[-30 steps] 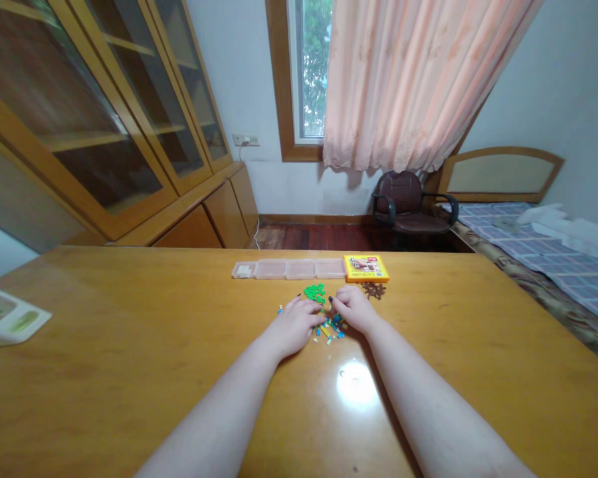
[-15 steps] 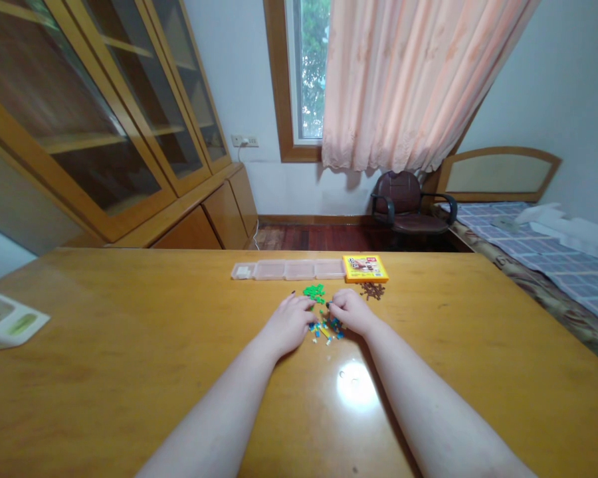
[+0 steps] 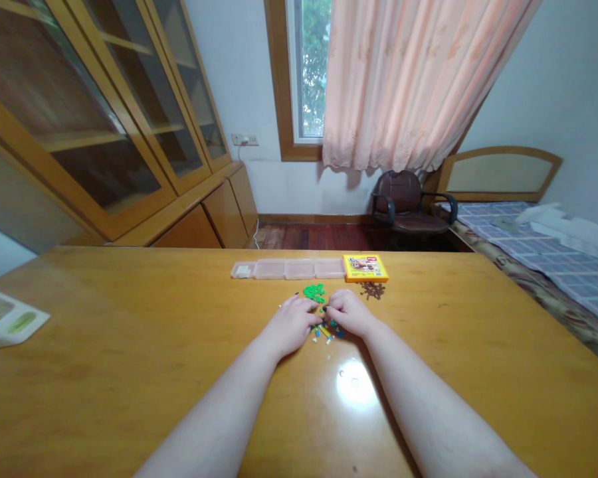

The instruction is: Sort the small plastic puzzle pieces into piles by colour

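My left hand (image 3: 292,325) rests at the left edge of a loose pile of small blue, white and yellow building bricks (image 3: 323,332), its thumb and index finger apart over the pieces. Across from it, my right hand (image 3: 349,311) is curled, thumb and fingertips pressed together above the same pile. Whatever lies between those fingertips is too small to make out. Just beyond both hands is a heap of green bricks (image 3: 313,291). Brown bricks (image 3: 373,290) lie in a separate heap past my right hand.
Clear plastic trays (image 3: 299,268) stand in a row behind the heaps, joined on the right by a yellow box (image 3: 366,268). A white plastic object (image 3: 14,318) sits at the table's left edge. Beyond the table (image 3: 129,372) are a chair (image 3: 408,202) and a bed.
My right hand's fingertips have shifted slightly left, closer to my left hand. My left thumb has moved a little to the right over the pile. The heaps look the same.
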Tool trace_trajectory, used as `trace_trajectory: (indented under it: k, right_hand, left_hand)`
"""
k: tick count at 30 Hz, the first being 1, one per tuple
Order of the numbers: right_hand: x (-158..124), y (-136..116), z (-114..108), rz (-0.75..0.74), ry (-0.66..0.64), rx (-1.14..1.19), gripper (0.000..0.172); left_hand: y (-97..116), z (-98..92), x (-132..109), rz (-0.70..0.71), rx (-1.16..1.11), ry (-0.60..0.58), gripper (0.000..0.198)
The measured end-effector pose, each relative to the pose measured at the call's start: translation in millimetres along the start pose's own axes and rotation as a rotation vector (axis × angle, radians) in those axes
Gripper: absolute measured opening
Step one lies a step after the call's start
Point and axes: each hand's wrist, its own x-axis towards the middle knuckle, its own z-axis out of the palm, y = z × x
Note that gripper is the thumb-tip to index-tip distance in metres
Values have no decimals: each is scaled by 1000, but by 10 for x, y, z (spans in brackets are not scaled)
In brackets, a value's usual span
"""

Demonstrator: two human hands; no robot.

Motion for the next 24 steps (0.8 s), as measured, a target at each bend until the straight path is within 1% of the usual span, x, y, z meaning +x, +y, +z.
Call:
trace_trajectory:
  k: [4, 8, 12, 15, 18, 21, 24]
  right_hand:
    - [-4, 44, 17, -7, 27, -62, 35]
    - [-5, 37, 12, 2, 63, -102, 37]
    - [-3, -17, -13, -11, 25, -59, 34]
    - [-3, -36, -22, -14, -2, -69, 33]
    - [-2, -23, -14, -28, -1, -107, 36]
    - [0, 2, 2, -42, 1, -121, 37]
    - [5, 15, 9, 3, 42, -146, 38]
  left_hand:
    - [5, -10, 3, 1, 1, -19, 25]
    - [-2, -23, 1, -12, 9, -18, 27]
    - [-22, -31, -3, -34, 32, -6, 24]
    - [-28, -47, -6, -42, 34, 15, 23]
    - [-19, -66, -9, -18, 19, 34, 22]
    - [-9, -69, -13, 35, -1, 14, 20]
    - [-10, -53, -15, 64, -5, -10, 20]
